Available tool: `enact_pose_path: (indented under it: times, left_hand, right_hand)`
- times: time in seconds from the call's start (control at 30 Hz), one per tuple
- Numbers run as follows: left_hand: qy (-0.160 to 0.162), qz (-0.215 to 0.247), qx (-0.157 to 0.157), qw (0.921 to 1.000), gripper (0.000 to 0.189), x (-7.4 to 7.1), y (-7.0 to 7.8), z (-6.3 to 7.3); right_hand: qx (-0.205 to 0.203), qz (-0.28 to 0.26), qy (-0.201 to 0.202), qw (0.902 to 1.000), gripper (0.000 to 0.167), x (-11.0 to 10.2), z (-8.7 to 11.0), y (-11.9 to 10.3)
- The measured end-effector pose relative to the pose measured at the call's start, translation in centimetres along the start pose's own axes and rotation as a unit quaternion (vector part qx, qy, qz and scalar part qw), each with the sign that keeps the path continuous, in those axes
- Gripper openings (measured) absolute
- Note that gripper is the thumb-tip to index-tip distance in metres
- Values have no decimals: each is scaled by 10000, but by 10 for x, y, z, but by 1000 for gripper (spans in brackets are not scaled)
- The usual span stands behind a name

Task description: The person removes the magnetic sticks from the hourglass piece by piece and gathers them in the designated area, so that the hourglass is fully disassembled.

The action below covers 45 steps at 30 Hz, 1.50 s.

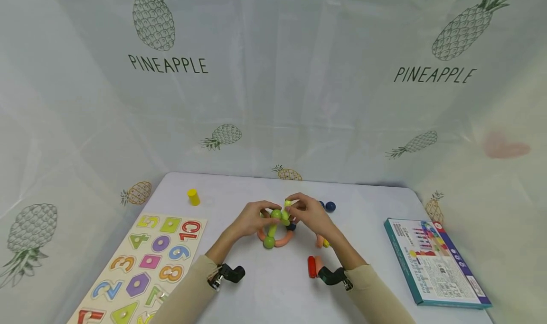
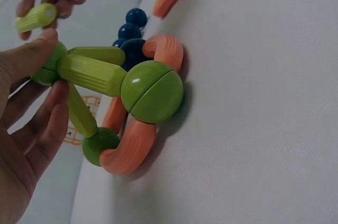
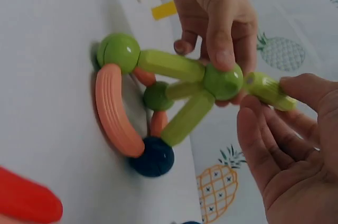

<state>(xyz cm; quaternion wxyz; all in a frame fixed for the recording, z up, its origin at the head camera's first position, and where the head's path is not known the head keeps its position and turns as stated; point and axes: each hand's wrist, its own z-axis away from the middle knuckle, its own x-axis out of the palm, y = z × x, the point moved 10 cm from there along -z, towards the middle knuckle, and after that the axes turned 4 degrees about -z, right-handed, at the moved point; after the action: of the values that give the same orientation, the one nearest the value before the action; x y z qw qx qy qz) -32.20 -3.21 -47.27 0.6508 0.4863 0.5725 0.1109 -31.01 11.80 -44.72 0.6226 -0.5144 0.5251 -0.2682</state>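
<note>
Aloft | left hand (image 1: 252, 218) pinches top ball (image 3: 223, 81) | right hand (image 1: 315, 215) pinches green rod (image 3: 269, 90)

The word PINEAPPLE (image 1: 168, 64) appears twice in dark capitals on a pale curtain (image 1: 307, 100), at upper left and upper right, each beneath a drawn pineapple (image 1: 154, 22). At lower left, a puzzle board (image 1: 194, 245) carries a yellow 5 (image 1: 148, 221), green 4 (image 1: 138, 241), orange 3 (image 1: 122, 263), blue 2 (image 1: 107, 290) and partly cropped red 1 (image 1: 96, 314) in one column, with a red 10 (image 1: 189, 230), blue 9 (image 1: 181, 252), orange 8 (image 1: 171, 273) and green 7 (image 1: 155, 295) in another. Print on the box (image 1: 444, 276) at right is too small to read, including the letters on its purple strip (image 1: 461, 262).
</note>
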Motion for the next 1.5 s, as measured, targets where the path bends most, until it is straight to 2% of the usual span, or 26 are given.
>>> enact_pose_path:
  times: [0.17, 0.27, 0.43, 0.57, 0.67, 1.03, 1.5]
  left_hand:
    - [39, 5, 6, 10000, 37, -2, -2, 0]
    - [42, -11, -25, 10000, 35, -2, -3, 0]
    - [26, -22, -74, 10000, 36, -3, -3, 1]
    - [3, -10, -144, 9999, 38, -2, -3, 1]
    - [3, 13, -178, 9998, 37, -2, -3, 1]
    - [40, 98, -130, 9999, 36, -2, -3, 1]
    - [42, 99, -163, 9998, 35, -2, -3, 1]
  right_hand:
    - [300, 328, -448, 9980, 28, -3, 9, 10]
    - [427, 720, -777, 9935, 21, -2, 15, 18]
    - [900, 1246, -1459, 9773, 13, 11, 26, 37]
    - [1332, 1415, -1794, 9644, 7, 20, 34, 50]
    - [1461, 1505, -1876, 9596, 6, 23, 37, 55]
    - [1653, 1634, -1979, 9522, 9, 28, 42, 62]
    - [1395, 1790, -2056, 9520, 7, 24, 42, 57]
